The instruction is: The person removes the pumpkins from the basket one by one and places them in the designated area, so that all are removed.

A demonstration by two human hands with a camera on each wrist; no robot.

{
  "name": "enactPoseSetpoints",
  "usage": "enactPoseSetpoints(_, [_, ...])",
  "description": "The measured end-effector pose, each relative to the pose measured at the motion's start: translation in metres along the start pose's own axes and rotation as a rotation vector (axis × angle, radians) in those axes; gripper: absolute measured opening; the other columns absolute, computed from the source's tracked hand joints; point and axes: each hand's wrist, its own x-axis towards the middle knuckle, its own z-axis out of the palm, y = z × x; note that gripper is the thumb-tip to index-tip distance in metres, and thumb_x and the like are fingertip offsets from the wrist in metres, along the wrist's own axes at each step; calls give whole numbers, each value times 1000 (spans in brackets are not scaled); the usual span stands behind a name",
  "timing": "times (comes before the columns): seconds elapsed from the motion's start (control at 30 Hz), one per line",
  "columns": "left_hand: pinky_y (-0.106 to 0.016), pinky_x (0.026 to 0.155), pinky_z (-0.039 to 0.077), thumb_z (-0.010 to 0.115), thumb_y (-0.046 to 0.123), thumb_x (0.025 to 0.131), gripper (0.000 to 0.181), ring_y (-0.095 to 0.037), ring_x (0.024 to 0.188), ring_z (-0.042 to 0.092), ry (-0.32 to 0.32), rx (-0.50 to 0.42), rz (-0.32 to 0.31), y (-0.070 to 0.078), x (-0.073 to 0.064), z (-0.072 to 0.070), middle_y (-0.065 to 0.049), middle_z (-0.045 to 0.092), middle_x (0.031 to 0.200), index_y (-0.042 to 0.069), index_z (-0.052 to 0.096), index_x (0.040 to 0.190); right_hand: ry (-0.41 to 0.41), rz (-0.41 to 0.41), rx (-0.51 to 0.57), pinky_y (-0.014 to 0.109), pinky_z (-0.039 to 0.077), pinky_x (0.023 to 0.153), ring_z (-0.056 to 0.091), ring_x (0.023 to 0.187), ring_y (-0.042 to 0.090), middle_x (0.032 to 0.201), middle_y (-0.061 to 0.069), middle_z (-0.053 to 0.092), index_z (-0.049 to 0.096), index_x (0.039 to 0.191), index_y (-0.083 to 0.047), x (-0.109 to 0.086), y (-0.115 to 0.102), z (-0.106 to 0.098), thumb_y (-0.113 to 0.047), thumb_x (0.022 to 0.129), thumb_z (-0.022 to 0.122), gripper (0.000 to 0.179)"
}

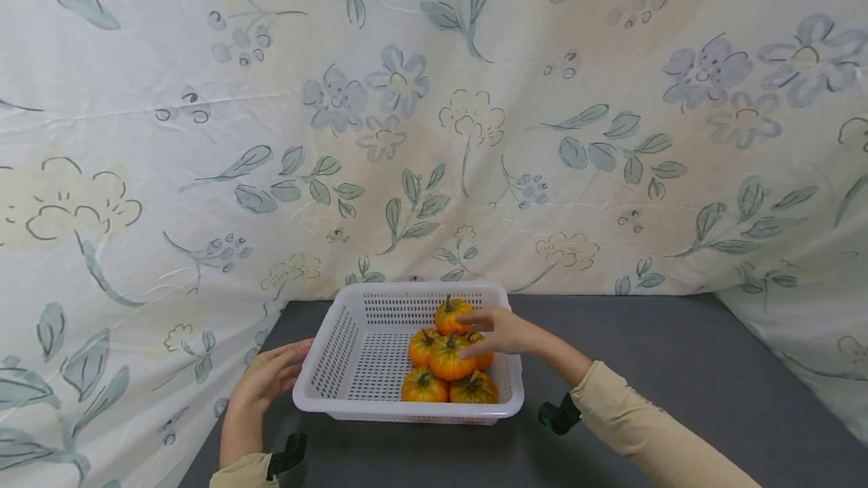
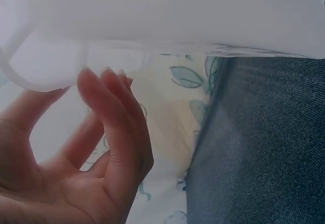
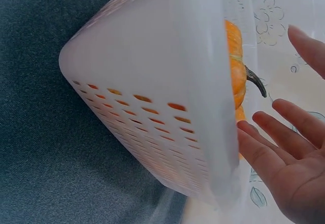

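A white plastic basket [image 1: 362,379] with slotted walls holds several small orange pumpkins [image 1: 450,358] heaped in its right half. My left hand [image 1: 271,375] is at the basket's left side. In the left wrist view, its thumb reaches behind the rim [image 2: 51,82] and its bent fingers [image 2: 109,107] come up in front, so the rim sits between them. Over the right rim reaches my right hand [image 1: 502,331], thumb and fingers spread above the pumpkins and partly covering one. In the right wrist view, a pumpkin with a dark curved stem [image 3: 235,66] shows above the rim, near the spread fingers [image 3: 284,132].
The basket stands on a dark grey tabletop [image 1: 610,337]. Behind and at both sides hangs a pale cloth [image 1: 475,134] printed with flowers and leaves. Black straps [image 1: 288,454] are on both wrists, over beige sleeves [image 1: 651,428].
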Motion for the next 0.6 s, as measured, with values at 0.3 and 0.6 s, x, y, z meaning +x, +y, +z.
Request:
enactPoseSetpoints(0.3, [-33,81,55,71,34,89,59,-15,100,66,12,-17,-4,-1,1,1,5,70,111,0,56,135,-11,-15,13,59,37,106,47,133,44,143,23,51,48,140,4,0,2,5,-25,84,77,69])
enactPoseSetpoints(0.6, [-32,80,54,74,35,86,63,-11,96,67,2,-72,-17,-4,4,1,11,71,106,4,55,137,-7,8,12,57,42,103,49,131,43,141,21,53,51,138,2,3,3,10,-24,83,77,66])
